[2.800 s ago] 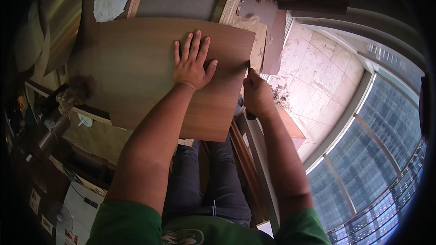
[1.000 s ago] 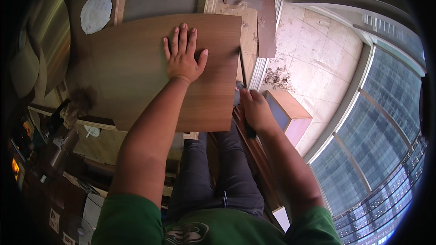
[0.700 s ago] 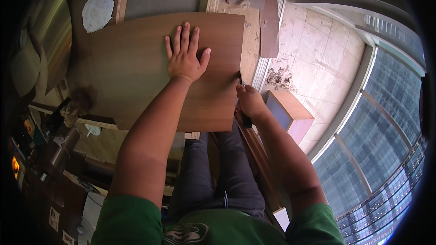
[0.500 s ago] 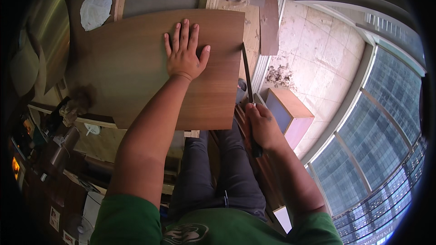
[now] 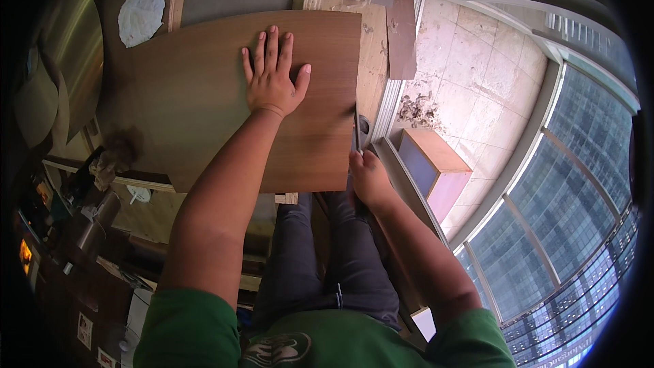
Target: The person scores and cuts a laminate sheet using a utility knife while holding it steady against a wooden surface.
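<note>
A large brown wood-grain board (image 5: 197, 105) lies flat before me, its far edge curved. My left hand (image 5: 275, 88) rests palm down on it with the fingers spread. At the board's right edge my right hand (image 5: 371, 178) is closed around a long, narrow dark file (image 5: 357, 129). The blade of the file lies along that edge, and its tip is at the board's side. My fingers and the board's corner hide most of the handle.
A crumpled white plastic bag (image 5: 141, 17) lies at the far left, near curved sheets (image 5: 78, 61). To the right, a box-like wooden piece (image 5: 436, 163) stands on the dusty tiled floor (image 5: 484, 82) by large windows (image 5: 579, 163). Debris (image 5: 419, 110) is scattered on the floor.
My right hand has shifted left and the file has come back toward me along the board's right edge, now closer against it. My left hand stays flat on the board.
</note>
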A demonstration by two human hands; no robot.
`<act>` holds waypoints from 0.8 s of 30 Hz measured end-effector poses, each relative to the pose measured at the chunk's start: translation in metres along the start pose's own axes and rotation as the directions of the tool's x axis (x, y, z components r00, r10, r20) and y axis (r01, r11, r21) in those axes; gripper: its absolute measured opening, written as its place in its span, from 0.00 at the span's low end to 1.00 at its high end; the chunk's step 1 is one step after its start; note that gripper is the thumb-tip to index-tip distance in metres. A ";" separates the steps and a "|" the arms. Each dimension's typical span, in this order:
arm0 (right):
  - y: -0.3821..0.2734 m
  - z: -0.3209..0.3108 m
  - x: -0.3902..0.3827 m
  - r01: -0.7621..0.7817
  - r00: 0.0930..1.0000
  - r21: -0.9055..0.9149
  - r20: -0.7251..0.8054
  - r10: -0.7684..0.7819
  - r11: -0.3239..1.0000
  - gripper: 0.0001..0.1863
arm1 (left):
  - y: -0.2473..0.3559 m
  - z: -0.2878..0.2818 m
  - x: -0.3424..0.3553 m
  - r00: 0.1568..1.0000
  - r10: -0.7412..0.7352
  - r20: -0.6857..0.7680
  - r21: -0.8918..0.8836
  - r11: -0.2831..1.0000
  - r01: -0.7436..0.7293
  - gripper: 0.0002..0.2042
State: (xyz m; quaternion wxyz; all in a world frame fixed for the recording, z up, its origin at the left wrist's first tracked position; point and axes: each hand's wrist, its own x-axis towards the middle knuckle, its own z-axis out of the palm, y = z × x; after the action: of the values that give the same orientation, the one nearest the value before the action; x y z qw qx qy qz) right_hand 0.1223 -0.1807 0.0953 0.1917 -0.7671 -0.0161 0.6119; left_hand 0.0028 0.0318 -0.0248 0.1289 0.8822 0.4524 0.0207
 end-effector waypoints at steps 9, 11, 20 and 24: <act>-0.019 -0.017 -0.063 -0.076 0.993 -0.074 0.081 0.082 0.994 0.23 | -0.007 0.003 -0.005 1.000 -0.012 -0.011 0.001 1.000 0.012 0.35; 0.000 -0.003 -0.062 -0.130 0.990 -0.097 0.042 0.135 0.987 0.24 | -0.005 0.002 -0.004 1.000 -0.012 -0.005 -0.006 1.000 0.012 0.35; 0.052 0.004 -0.064 -0.083 0.995 -0.091 0.053 0.088 0.992 0.23 | -0.008 0.005 -0.006 1.000 -0.006 -0.028 0.021 1.000 0.007 0.35; 0.079 0.023 -0.059 -0.128 0.991 -0.166 0.003 0.130 0.978 0.24 | -0.003 0.005 -0.005 1.000 0.001 -0.026 0.016 1.000 -0.001 0.35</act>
State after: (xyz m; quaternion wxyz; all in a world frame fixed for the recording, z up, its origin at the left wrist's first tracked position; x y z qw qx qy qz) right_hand 0.0693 -0.2634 0.1213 0.0870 -0.7757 -0.0183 0.6248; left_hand -0.0017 0.0283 -0.0302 0.1159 0.8830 0.4539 0.0288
